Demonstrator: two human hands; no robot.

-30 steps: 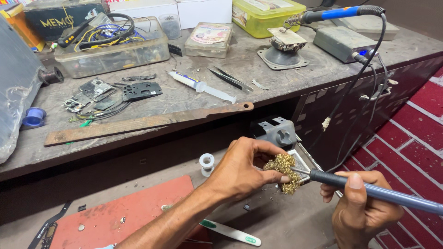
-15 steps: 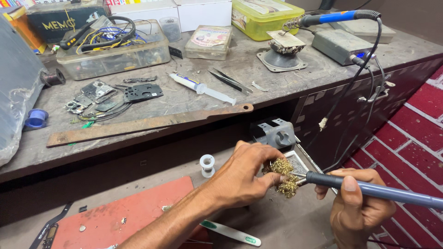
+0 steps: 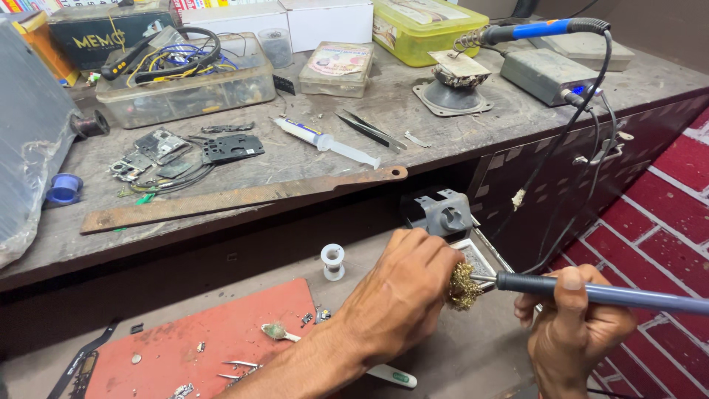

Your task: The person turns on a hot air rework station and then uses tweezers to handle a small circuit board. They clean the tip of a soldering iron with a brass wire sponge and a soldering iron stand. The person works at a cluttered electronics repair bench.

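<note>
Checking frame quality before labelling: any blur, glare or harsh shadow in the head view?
Head view: even, soft light, no strong glare; left hand, brass wool and soldering iron in the right hand are sharp; shelf front under the workbench sits in deep shadow; mild wide-angle bend at the edges.

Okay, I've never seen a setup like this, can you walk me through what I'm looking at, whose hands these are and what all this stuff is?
This is one view, from a camera worn on a person's head, looking down at their own bare hands at a repair bench. The left hand pinches a wad of brass wire wool. The right hand has its grip around the handle of a soldering iron, whose metal tip pokes into the wool. On the lower shelf lie a red work mat with small parts and a little solder spool. On the upper bench are a long rusty metal bar, a syringe, black tweezers, phone circuit boards, a clear box of wires, and a second iron with a blue handle on its stand.
</note>
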